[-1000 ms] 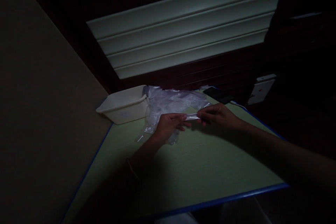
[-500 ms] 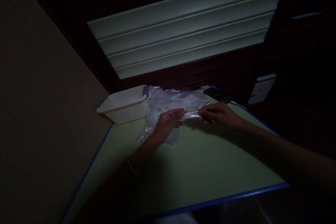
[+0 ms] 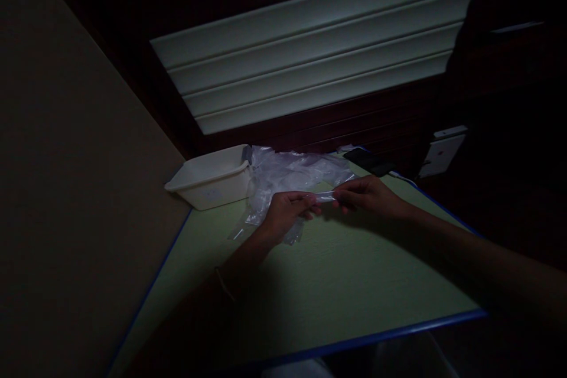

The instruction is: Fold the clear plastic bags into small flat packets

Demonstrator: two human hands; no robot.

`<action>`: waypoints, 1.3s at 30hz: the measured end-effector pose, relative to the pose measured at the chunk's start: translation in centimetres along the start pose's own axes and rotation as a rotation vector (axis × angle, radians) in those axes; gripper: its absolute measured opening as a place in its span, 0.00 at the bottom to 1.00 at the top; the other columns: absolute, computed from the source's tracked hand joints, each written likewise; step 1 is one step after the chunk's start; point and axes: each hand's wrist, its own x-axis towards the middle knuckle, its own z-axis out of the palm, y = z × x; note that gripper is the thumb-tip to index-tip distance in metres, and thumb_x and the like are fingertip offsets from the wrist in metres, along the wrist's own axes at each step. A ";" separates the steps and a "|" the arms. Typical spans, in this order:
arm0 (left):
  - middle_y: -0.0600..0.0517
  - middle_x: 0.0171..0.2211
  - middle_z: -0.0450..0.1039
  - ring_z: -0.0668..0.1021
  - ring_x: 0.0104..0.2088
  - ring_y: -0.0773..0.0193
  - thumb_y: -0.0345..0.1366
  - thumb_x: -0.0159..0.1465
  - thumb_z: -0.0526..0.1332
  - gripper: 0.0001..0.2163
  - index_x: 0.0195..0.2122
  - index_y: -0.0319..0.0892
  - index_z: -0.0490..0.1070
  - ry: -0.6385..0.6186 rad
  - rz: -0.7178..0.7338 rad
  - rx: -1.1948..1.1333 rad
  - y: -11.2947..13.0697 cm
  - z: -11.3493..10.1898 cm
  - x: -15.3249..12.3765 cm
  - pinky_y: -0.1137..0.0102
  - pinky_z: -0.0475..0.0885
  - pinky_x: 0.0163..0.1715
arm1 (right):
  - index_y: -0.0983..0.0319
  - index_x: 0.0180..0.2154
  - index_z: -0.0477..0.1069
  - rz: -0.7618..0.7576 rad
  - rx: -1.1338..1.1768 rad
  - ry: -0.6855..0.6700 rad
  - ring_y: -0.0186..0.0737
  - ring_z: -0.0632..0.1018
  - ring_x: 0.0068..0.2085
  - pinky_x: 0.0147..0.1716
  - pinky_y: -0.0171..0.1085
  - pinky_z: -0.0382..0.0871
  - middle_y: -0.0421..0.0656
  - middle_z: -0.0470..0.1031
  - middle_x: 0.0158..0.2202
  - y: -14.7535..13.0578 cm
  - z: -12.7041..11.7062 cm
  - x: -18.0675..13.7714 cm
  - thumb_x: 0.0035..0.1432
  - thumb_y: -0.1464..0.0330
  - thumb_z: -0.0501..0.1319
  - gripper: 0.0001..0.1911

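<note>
A small clear plastic bag [image 3: 325,196], folded narrow and shiny, stretches between my two hands above the table. My left hand [image 3: 287,211] pinches its left end between thumb and fingers. The right end is pinched by my right hand [image 3: 365,195]. Just behind and to the left of my hands lies a loose pile of clear plastic bags [image 3: 287,168], some of it hidden by my left hand. Dim light leaves the bag's contents, if any, hard to make out.
A cream plastic bin [image 3: 217,186] stands left of the pile on the green table [image 3: 345,283], which has a blue edge. A dark phone-like object [image 3: 367,161] with a white cable lies at the back right. Behind rises a slatted panel [image 3: 319,41].
My left hand has shifted slightly right along the plastic bag, and its fingers have curled in more. The right hand stays almost in place.
</note>
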 end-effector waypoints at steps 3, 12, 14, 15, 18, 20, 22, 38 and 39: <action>0.44 0.32 0.80 0.79 0.28 0.66 0.40 0.54 0.69 0.13 0.34 0.36 0.78 0.059 0.017 -0.002 0.4 -0.6 0.3 0.73 0.70 0.28 | 0.65 0.33 0.77 0.040 0.128 0.064 0.32 0.71 0.24 0.24 0.33 0.62 0.44 0.77 0.27 0.4 0.1 0.2 0.55 0.54 0.63 0.19; 0.43 0.34 0.80 0.80 0.30 0.63 0.42 0.53 0.70 0.15 0.34 0.35 0.78 0.232 0.164 0.073 6.2 -5.2 0.7 0.72 0.72 0.28 | 0.68 0.34 0.76 0.215 0.271 0.040 0.31 0.71 0.23 0.22 0.32 0.60 0.46 0.76 0.27 2.4 1.8 0.2 0.56 0.54 0.62 0.21; 0.44 0.34 0.80 0.80 0.30 0.63 0.43 0.52 0.70 0.16 0.35 0.35 0.78 0.290 0.180 0.130 8.2 -7.6 0.7 0.72 0.72 0.29 | 0.68 0.32 0.76 0.206 0.243 -0.006 0.30 0.70 0.22 0.21 0.31 0.58 0.45 0.75 0.25 2.6 2.1 0.1 0.57 0.54 0.61 0.22; 0.44 0.33 0.80 0.80 0.30 0.64 0.43 0.52 0.71 0.16 0.35 0.35 0.78 0.322 0.181 0.170 9.2 -9.1 0.8 0.72 0.72 0.29 | 0.68 0.33 0.76 0.201 0.233 -0.018 0.30 0.69 0.22 0.20 0.31 0.58 0.44 0.74 0.25 2.7 2.2 0.1 0.57 0.53 0.60 0.22; 0.46 0.33 0.80 0.79 0.30 0.66 0.43 0.53 0.69 0.15 0.36 0.36 0.77 0.417 0.136 0.327 11.8 -14.1 1.5 0.74 0.72 0.29 | 0.68 0.33 0.77 0.227 0.221 -0.037 0.29 0.66 0.20 0.19 0.31 0.54 0.43 0.73 0.24 2.6 2.2 0.1 0.57 0.52 0.59 0.24; 0.47 0.33 0.79 0.79 0.32 0.66 0.41 0.55 0.68 0.14 0.37 0.37 0.77 0.501 0.055 0.408 12.8 -17.5 2.3 0.75 0.72 0.30 | 0.67 0.35 0.77 0.206 0.210 -0.051 0.31 0.69 0.23 0.21 0.32 0.58 0.45 0.75 0.27 2.7 2.1 0.1 0.58 0.51 0.58 0.24; 0.47 0.32 0.79 0.79 0.33 0.66 0.39 0.56 0.68 0.11 0.36 0.36 0.76 0.534 -0.023 0.446 13.0 -20.3 3.3 0.75 0.72 0.31 | 0.66 0.29 0.77 0.235 0.170 -0.039 0.31 0.68 0.22 0.20 0.32 0.56 0.45 0.74 0.25 2.8 1.9 0.2 0.58 0.49 0.57 0.26; 0.45 0.50 0.69 0.75 0.46 0.57 0.40 0.66 0.59 0.16 0.52 0.39 0.67 0.537 -0.712 0.576 6.3 -25.7 9.7 0.58 0.74 0.44 | 0.60 0.26 0.76 0.302 0.038 -0.093 0.37 0.67 0.23 0.21 0.35 0.60 0.45 0.72 0.23 3.4 1.5 0.0 0.55 0.44 0.54 0.27; 0.45 0.50 0.69 0.75 0.46 0.57 0.40 0.66 0.59 0.16 0.52 0.39 0.67 0.537 -0.711 0.579 6.3 -25.7 9.7 0.58 0.74 0.44 | 0.60 0.26 0.75 0.299 0.032 -0.096 0.36 0.67 0.23 0.21 0.35 0.60 0.44 0.72 0.23 3.4 1.5 0.0 0.56 0.44 0.54 0.28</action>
